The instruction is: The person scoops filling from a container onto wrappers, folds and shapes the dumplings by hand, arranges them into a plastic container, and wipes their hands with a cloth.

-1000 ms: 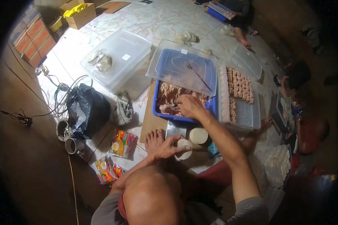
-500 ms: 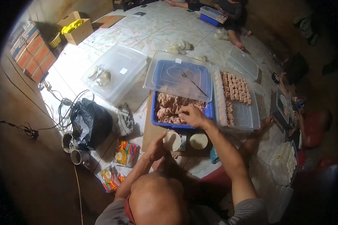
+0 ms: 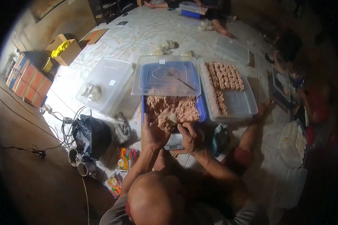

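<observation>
Cradling a lump of meat mix (image 3: pixel 163 123) in the left hand (image 3: pixel 154 135), palm up and cupped; a pale round piece (image 3: pixel 172 119) sits against it. Right hand (image 3: pixel 192 139): fingers curled, tips just beside the lump's 3 o'clock edge. Can't tell if it's pinching a small tool.

Clock below is centred on the lump. Blue tub (image 3: pixel 202 109) at 12-1, near, loaded with meat mix (image 3: pixel 186 108). Clear lid (image 3: pixel 148 83) covers the tub's far half, fork (image 3: pixel 180 81) lying on it. Clear tray (image 3: pixel 237 102) at 2, portions in rows (image 3: pixel 224 76) along its far part and near-side strip. Metal-topped slab (image 3: pixel 174 141) at 6, partly hidden by the hands.

Checked cloth (image 3: pixel 121 128) at 9, black bag (image 3: pixel 92 137) farther out that way. Mug (image 3: pixel 87 169) at 8, noodle packets (image 3: pixel 126 158) at 7-8. Bluish cloth (image 3: pixel 219 139) at 3-4. Second clear lid (image 3: pixel 108 77) at 10, flat on the tiled floor (image 3: pixel 139 45). Another person (image 3: pixel 223 28) sits far off at 1.
</observation>
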Tool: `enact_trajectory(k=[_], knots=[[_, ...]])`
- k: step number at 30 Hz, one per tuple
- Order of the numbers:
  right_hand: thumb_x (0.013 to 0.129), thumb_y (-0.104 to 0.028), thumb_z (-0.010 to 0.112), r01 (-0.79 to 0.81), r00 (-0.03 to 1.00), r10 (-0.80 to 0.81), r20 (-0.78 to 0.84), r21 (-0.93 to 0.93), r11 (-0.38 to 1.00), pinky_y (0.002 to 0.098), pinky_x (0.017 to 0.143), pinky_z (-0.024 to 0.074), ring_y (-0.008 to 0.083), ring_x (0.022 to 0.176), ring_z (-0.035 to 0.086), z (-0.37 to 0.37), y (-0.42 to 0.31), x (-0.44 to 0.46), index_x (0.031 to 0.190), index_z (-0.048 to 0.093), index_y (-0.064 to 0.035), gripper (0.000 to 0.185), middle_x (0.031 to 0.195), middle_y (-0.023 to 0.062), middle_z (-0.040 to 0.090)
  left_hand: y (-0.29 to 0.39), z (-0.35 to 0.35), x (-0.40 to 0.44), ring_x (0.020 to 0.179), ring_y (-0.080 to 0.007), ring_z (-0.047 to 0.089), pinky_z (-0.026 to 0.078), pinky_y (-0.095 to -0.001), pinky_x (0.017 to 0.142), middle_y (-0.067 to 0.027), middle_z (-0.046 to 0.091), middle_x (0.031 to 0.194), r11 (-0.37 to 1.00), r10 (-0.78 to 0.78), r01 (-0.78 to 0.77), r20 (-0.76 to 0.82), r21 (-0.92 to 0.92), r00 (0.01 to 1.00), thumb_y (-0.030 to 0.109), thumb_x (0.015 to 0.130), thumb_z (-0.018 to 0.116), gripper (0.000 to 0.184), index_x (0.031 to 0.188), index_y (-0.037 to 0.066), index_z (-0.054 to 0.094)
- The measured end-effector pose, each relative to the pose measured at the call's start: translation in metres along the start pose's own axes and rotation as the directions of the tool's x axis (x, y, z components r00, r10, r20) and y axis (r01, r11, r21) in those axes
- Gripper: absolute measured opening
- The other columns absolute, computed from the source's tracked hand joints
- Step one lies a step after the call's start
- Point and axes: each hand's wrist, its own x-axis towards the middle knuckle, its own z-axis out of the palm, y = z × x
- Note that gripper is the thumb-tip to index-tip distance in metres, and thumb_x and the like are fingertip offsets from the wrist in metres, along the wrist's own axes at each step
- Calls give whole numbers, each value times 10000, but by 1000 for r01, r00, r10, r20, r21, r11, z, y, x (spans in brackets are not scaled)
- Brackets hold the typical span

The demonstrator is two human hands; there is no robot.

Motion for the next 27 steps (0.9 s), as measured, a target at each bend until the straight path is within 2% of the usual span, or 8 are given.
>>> enact_trajectory(k=[4,8,11,12,17,18,25,27], knots=[[787,-34,678,198,978,-182,98,-192,961,420,746,535,313,877,641,-18,26,-13,1183,655,-31,397,1036,121,605,10,-25,1,1376,-378,454,361,-482,1155,-263,448,1498,993,-87,91,56,-75,995,666,965,438,881,1465,-58,392],[718,-383,854,-15,987,5,163,57,998,409,711,535,293,825,640,-57,8,3,1145,664,-65,565,953,103,608,22,-40,-2,1275,-352,540,420,-471,1086,-195,544,1421,999,-38,38,-21,24,999,707,948,433,863,1403,-25,465],[682,-552,850,157,936,-205,287,179,971,402,689,537,270,792,628,-60,9,20,1062,671,-66,642,888,97,584,13,-27,-9,1238,-339,559,428,-467,1062,-185,578,1374,963,-259,256,29,83,965,732,941,413,894,1380,-42,485],[750,-359,855,148,899,-220,378,210,966,345,614,529,255,723,618,-62,14,28,999,704,1,463,823,114,587,10,-20,-14,1233,-338,562,425,-466,1062,-184,586,1363,918,-385,383,3,100,923,742,936,412,899,1372,-40,496],[721,-367,861,131,906,-197,374,193,972,399,639,519,268,720,603,-90,1,46,960,705,-67,414,820,102,542,5,-33,-18,1226,-351,571,368,-497,1124,-217,591,1358,904,-362,334,64,267,930,760,937,384,930,1347,-61,533],[701,-609,816,226,843,-247,477,102,969,423,647,531,292,808,620,-81,10,45,993,675,-70,629,876,110,522,1,-41,-24,1226,-351,571,368,-497,1124,-217,591,1358,902,-369,346,45,258,928,760,937,384,930,1347,-61,533],[613,-606,890,74,829,-119,547,102,992,417,726,537,299,865,617,-78,10,34,1034,648,-24,758,925,136,510,0,-43,-27,1228,-348,577,338,-489,1155,-206,615,1327,914,-401,391,105,104,910,741,937,422,945,1378,-91,501],[634,-525,902,70,871,-108,480,96,993,449,767,529,332,943,603,-59,27,21,1117,615,-23,754,992,164,532,-3,-39,-18,1208,-336,587,349,-469,1150,-203,611,1336,961,-251,253,-35,107,967,728,942,432,904,1359,-68,529]])
